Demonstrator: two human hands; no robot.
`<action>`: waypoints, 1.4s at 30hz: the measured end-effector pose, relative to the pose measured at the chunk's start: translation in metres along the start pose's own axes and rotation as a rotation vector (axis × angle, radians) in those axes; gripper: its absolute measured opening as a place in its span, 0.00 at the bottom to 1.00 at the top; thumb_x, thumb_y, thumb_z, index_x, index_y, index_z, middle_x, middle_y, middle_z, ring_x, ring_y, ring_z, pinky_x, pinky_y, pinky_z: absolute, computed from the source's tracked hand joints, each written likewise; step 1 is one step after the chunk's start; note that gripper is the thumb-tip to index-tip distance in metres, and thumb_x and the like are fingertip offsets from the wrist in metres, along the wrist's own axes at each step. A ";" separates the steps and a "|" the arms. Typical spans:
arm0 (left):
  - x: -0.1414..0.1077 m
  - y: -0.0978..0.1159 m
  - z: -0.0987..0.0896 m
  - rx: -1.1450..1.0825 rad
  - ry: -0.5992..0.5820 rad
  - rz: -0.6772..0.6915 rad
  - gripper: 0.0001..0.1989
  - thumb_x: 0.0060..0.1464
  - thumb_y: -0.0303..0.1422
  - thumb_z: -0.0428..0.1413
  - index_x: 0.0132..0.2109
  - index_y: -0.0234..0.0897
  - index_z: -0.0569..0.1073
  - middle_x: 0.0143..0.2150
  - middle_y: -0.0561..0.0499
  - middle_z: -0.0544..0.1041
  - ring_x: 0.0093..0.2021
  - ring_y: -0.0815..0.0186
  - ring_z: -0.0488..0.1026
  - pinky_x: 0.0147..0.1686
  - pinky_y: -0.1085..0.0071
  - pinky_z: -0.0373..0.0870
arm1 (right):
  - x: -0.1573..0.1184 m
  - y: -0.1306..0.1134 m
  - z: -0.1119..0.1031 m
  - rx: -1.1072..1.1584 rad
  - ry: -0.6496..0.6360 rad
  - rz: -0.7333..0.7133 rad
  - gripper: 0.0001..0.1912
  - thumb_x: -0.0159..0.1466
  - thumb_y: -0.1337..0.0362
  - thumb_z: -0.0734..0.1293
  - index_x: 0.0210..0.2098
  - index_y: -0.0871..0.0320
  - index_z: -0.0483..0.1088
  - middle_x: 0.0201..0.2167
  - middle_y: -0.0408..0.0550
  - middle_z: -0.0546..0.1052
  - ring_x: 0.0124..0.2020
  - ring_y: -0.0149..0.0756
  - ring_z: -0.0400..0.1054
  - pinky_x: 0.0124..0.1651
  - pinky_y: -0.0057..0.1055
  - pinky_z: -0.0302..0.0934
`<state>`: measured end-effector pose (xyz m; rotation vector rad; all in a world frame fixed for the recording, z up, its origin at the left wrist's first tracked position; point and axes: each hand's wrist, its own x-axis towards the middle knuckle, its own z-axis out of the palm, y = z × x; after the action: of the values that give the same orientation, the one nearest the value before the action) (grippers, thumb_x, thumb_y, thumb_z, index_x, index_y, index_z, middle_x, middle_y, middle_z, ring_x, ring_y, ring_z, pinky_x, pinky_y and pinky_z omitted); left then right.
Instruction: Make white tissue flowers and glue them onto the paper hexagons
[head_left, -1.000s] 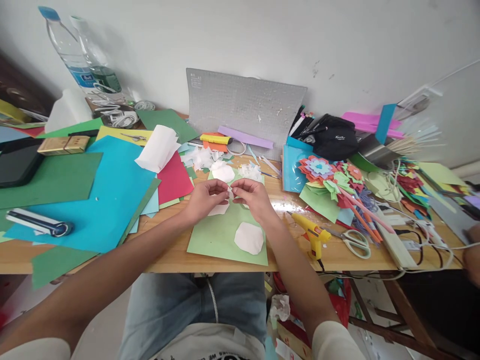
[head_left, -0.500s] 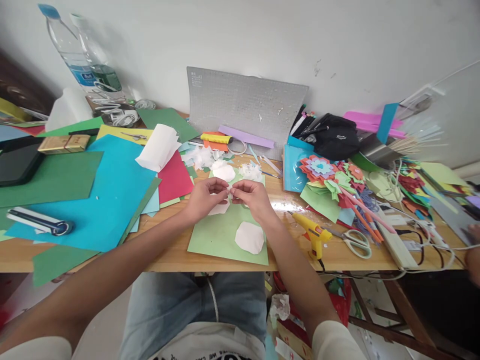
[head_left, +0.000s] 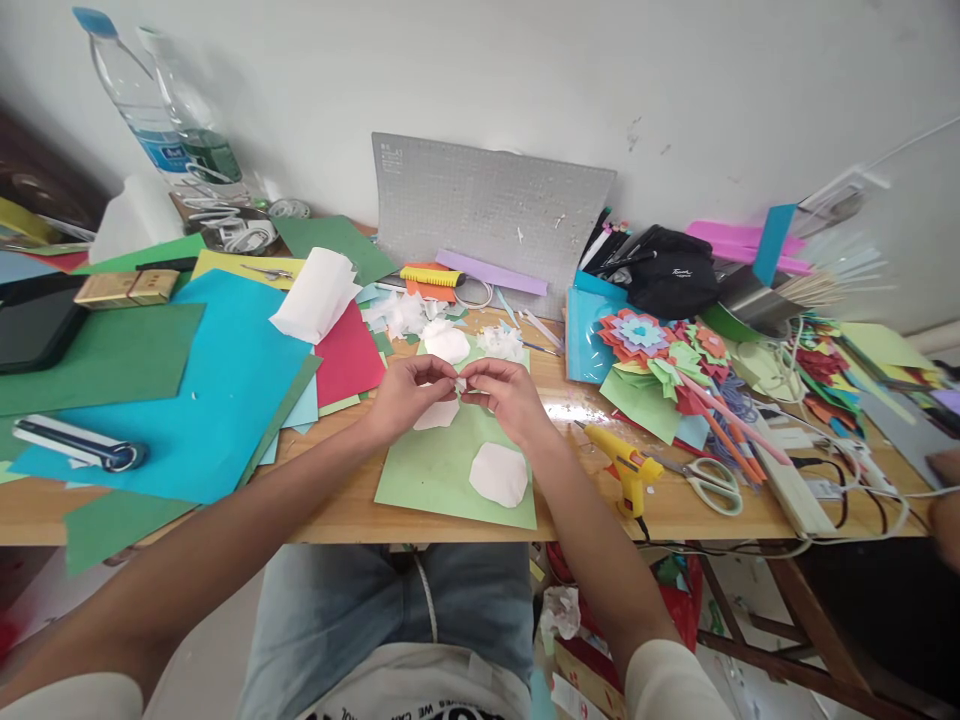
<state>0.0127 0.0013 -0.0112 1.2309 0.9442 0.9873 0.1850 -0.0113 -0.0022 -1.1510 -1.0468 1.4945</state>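
Note:
Between the fingertips of my left hand [head_left: 411,396] and my right hand [head_left: 508,396] is a small bit of white paper [head_left: 460,384], pinched from both sides. Both hands hover above a light green sheet [head_left: 435,480] on the desk. A white paper piece [head_left: 436,414] lies partly under my left hand. Nearer the front edge rests a rounded white paper piece [head_left: 499,475], just below my right hand. Behind the hands are another white piece [head_left: 447,342] and torn white scraps [head_left: 501,343].
At right lie a yellow glue gun [head_left: 619,460], scissors [head_left: 712,485] and layered paper flowers [head_left: 637,335]. Coloured sheets [head_left: 232,370], a white paper roll [head_left: 316,295] and a stapler [head_left: 79,443] occupy the left. A grey cutting mat [head_left: 487,200] leans on the wall. Another person's hand [head_left: 946,510] shows far right.
My fingers have shifted slightly on the small white paper, and more of it shows between them now. The things on the desk stay where they were.

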 end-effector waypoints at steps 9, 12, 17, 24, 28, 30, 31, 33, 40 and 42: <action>-0.001 0.003 0.000 -0.073 -0.003 0.002 0.10 0.48 0.36 0.63 0.36 0.34 0.74 0.33 0.50 0.77 0.36 0.65 0.76 0.42 0.63 0.77 | 0.000 0.001 0.002 -0.076 0.038 -0.077 0.06 0.50 0.61 0.71 0.27 0.56 0.79 0.26 0.43 0.77 0.30 0.33 0.70 0.41 0.35 0.71; -0.001 0.004 0.001 -0.118 0.008 -0.021 0.13 0.47 0.36 0.64 0.38 0.35 0.73 0.34 0.51 0.77 0.37 0.65 0.76 0.41 0.63 0.78 | -0.002 -0.001 0.004 -0.133 0.042 -0.152 0.06 0.52 0.61 0.70 0.27 0.55 0.79 0.28 0.44 0.77 0.31 0.33 0.71 0.43 0.36 0.70; 0.000 0.002 0.001 -0.078 0.041 -0.011 0.15 0.45 0.37 0.66 0.38 0.35 0.73 0.34 0.50 0.76 0.37 0.65 0.76 0.41 0.62 0.78 | -0.004 -0.006 0.004 -0.123 0.033 -0.132 0.09 0.53 0.58 0.71 0.32 0.54 0.77 0.28 0.43 0.76 0.32 0.33 0.71 0.40 0.34 0.70; -0.002 0.000 0.000 -0.013 0.048 0.068 0.15 0.48 0.40 0.64 0.38 0.36 0.72 0.34 0.50 0.75 0.38 0.65 0.74 0.39 0.63 0.79 | 0.001 0.002 0.000 -0.289 0.048 -0.116 0.14 0.52 0.53 0.74 0.30 0.57 0.76 0.26 0.43 0.75 0.28 0.31 0.68 0.33 0.29 0.66; -0.004 0.004 0.001 0.016 0.007 -0.002 0.17 0.49 0.43 0.64 0.41 0.35 0.75 0.37 0.48 0.76 0.39 0.63 0.74 0.37 0.64 0.80 | 0.001 0.005 0.000 -0.383 0.051 -0.213 0.12 0.56 0.54 0.71 0.28 0.56 0.75 0.25 0.43 0.74 0.28 0.31 0.67 0.33 0.29 0.63; -0.004 0.005 0.001 0.059 -0.008 -0.018 0.17 0.49 0.45 0.63 0.38 0.35 0.77 0.36 0.48 0.76 0.38 0.63 0.74 0.35 0.65 0.80 | 0.001 0.004 0.000 -0.406 0.060 -0.240 0.12 0.57 0.54 0.71 0.29 0.56 0.75 0.25 0.43 0.74 0.28 0.31 0.67 0.32 0.29 0.62; -0.004 0.005 0.001 0.076 -0.009 -0.017 0.17 0.48 0.46 0.63 0.36 0.35 0.77 0.36 0.48 0.76 0.38 0.63 0.73 0.35 0.66 0.80 | 0.000 0.003 0.001 -0.417 0.064 -0.249 0.12 0.57 0.54 0.71 0.29 0.56 0.75 0.26 0.43 0.75 0.28 0.32 0.67 0.32 0.29 0.61; -0.003 0.003 0.002 0.087 -0.005 -0.009 0.17 0.48 0.47 0.63 0.34 0.36 0.76 0.34 0.49 0.75 0.37 0.64 0.72 0.34 0.67 0.80 | 0.000 0.003 0.001 -0.449 0.071 -0.267 0.12 0.58 0.53 0.70 0.29 0.56 0.74 0.26 0.44 0.75 0.28 0.32 0.67 0.32 0.29 0.61; -0.002 -0.001 0.000 0.013 0.018 -0.018 0.16 0.50 0.46 0.62 0.35 0.36 0.75 0.33 0.50 0.73 0.36 0.65 0.71 0.35 0.67 0.79 | 0.002 0.007 0.001 -0.438 0.045 -0.233 0.14 0.57 0.52 0.71 0.32 0.57 0.76 0.31 0.46 0.77 0.32 0.34 0.69 0.33 0.29 0.63; -0.002 0.001 0.000 -0.004 0.024 -0.024 0.16 0.48 0.45 0.63 0.35 0.36 0.76 0.33 0.50 0.73 0.36 0.65 0.71 0.35 0.67 0.79 | 0.002 0.007 0.000 -0.413 0.029 -0.214 0.14 0.56 0.52 0.72 0.32 0.57 0.76 0.30 0.45 0.77 0.31 0.33 0.68 0.33 0.29 0.63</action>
<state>0.0117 -0.0006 -0.0104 1.2038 0.9730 0.9869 0.1838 -0.0102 -0.0095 -1.2891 -1.4546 1.1193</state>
